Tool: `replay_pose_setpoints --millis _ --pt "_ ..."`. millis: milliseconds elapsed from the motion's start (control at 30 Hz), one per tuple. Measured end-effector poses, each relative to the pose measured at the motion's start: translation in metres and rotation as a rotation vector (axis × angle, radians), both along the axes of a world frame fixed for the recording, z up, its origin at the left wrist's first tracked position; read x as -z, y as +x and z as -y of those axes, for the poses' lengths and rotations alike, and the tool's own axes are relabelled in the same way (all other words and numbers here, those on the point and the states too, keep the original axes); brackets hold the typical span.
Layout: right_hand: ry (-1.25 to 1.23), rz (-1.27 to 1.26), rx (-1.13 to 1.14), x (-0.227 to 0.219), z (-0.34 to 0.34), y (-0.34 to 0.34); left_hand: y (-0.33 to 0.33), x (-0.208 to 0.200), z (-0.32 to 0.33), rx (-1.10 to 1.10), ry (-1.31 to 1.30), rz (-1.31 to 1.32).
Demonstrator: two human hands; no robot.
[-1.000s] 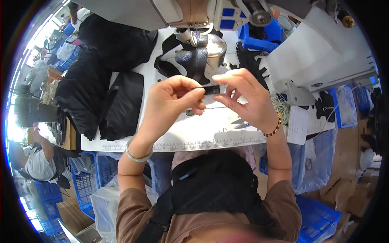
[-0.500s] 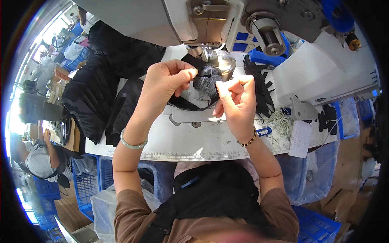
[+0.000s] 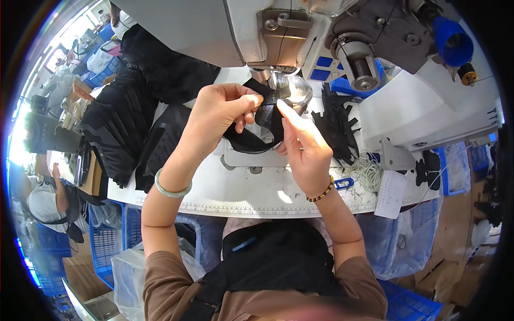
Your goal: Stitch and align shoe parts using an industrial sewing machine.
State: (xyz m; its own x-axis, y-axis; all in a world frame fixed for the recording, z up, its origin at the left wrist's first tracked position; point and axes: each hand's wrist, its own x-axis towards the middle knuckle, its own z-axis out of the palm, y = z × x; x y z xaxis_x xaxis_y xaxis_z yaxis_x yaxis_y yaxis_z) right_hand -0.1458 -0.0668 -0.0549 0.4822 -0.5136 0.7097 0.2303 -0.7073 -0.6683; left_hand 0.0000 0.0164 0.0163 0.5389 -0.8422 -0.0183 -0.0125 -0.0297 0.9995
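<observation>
Left hand and right hand neared the machine.

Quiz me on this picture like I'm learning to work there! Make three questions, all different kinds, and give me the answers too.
1. What jewellery is around the right wrist?
2. True or false: the small blue tool is in the left hand.
3. Fill in the blank: the left hand pinches a piece of fabric coloured ____.

Key:
1. A beaded bracelet.
2. False; it lies on the table.
3. Black.
</observation>
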Motion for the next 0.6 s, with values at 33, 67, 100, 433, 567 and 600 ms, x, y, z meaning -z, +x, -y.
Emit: replay_pose_setpoints --millis 33,67,100,433,567,600 --pt "-0.004 0.002 0.0 -0.001 0.0 0.0 0.0 0.0 0.0 0.0 -0.004 0.002" --pt "0.01 -0.009 -0.008 -0.002 -0.001 -0.001 0.0 0.0 0.0 0.008 0.002 -0.008" --pt "0.025 -0.021 -0.014 -0.002 -0.001 -0.002 0.001 0.0 0.0 0.018 0.009 -0.018" --pt "-0.049 -0.003 0.027 -0.002 -0.001 -0.001 0.014 0.002 0.004 0.14 0.071 0.178" --pt "-0.044 -0.038 0.005 -0.001 0.0 -0.002 0.018 0.006 0.009 0.178 -0.013 0.076" --pt "-0.076 -0.037 0.019 0.0 0.001 -0.002 0.019 0.005 0.011 0.197 -0.029 0.042"
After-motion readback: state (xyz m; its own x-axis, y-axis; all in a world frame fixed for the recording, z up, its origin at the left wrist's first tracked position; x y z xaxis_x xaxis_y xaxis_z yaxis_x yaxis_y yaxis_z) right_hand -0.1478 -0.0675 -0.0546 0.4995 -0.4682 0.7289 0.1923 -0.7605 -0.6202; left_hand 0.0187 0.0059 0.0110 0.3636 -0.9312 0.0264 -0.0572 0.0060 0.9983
